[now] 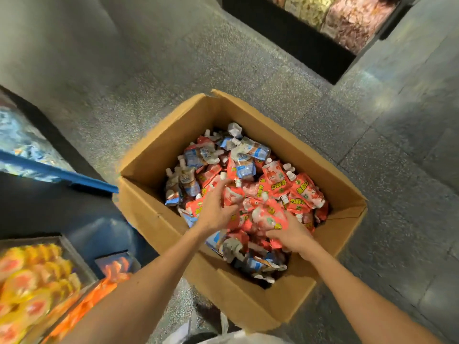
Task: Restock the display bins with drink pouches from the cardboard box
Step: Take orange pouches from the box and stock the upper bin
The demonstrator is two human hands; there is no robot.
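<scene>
An open cardboard box (159, 219) stands on the floor, filled with a heap of red drink pouches (305, 192) and blue-and-white drink pouches (244, 167), all with white caps. Both of my hands reach down into the box. My left hand (216, 207) lies over the red pouches near the middle, fingers spread and slightly bent, blurred by motion. My right hand (290, 235) sits lower right, its fingers curled into a bunch of red pouches (268, 219).
A display bin (74, 259) of yellow-orange round packs sits at the lower left, with orange packs (99, 296) beside it. A blue-edged bin (57, 173) is at the left. Dark shelving with snack bags (352, 21) stands at the upper right. Grey speckled floor (173, 58) surrounds the box.
</scene>
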